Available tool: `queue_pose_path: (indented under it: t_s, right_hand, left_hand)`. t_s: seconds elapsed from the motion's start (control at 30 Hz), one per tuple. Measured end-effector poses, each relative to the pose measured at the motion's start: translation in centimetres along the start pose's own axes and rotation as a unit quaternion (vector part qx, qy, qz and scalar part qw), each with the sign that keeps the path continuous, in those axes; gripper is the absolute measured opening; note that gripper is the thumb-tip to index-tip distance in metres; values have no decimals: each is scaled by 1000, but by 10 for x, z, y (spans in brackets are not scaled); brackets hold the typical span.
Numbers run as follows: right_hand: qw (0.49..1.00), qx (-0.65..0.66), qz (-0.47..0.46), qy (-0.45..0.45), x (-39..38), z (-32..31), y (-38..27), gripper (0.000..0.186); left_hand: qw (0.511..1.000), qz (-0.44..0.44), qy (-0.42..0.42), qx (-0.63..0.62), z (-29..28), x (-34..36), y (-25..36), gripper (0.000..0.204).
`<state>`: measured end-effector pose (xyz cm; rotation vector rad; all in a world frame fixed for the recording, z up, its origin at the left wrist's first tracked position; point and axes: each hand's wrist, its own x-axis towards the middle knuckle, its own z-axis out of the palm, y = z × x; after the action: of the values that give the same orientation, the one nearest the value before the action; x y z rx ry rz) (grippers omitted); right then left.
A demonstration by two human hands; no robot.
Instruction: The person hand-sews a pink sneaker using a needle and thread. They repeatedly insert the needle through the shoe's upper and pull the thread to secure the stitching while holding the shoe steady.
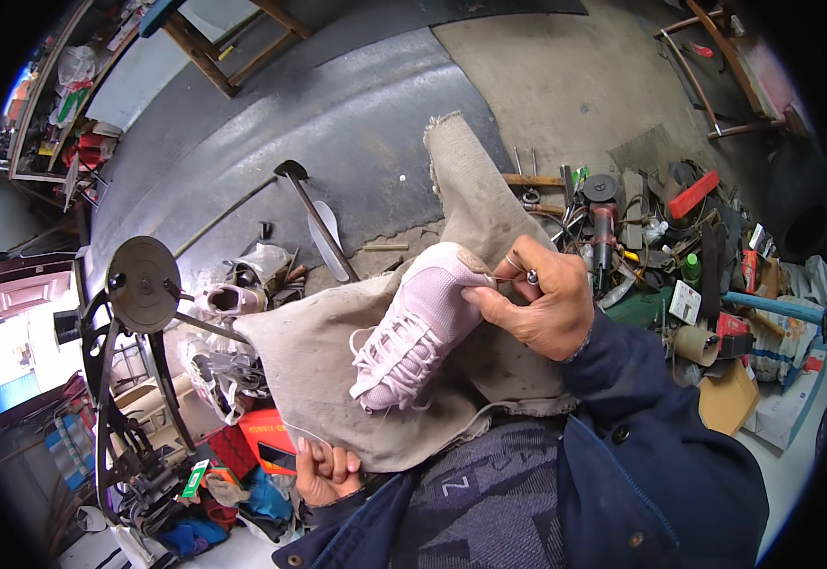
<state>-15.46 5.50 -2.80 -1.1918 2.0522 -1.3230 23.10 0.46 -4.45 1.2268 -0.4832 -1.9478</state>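
Observation:
A pale pink lace-up sneaker (423, 322) lies tilted across the grey cloth (337, 332) on my lap, its toe pointing up and away. My right hand (538, 299) is at the toe, with thumb and fingers pinched round a slim metal-ended tool (532, 277). Most of that tool is hidden by the fingers, so its kind does not show. Low on the left, by the cloth's near edge, my left hand (326, 472) is closed with its fingers curled. Whatever it may hold is too small or hidden. A thin pale line runs close to its fingertips.
At left stands a black metal machine with a round wheel (143, 283). Another pink shoe (231, 301) sits beyond the cloth, near a white insole (323, 228). On the right are an angle grinder (603, 223), a red-handled tool (694, 194) and piled hand tools. A red box (266, 436) is near my left hand.

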Motion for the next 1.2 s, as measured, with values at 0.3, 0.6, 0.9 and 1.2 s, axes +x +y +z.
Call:
queue_pose_path:
  t_s: [0.3,0.6,0.9,1.2]
  right_hand:
    - [1000,16,-21,13,-12,-8,5,39]
    - [995,93,-44,3,-23,-10,11,26]
    - [982,188,-11,-7,-35,-28,11,15]
    - [982,5,130,140,-13,-75,61,34]
  left_hand:
    - [972,160,6,174,-20,21,53,18]
    - [665,396,-209,598,140,48,69,62]
    - [545,320,-442,637,258,78,-14,81]
    - [682,171,-412,580,243,93,-26,73]
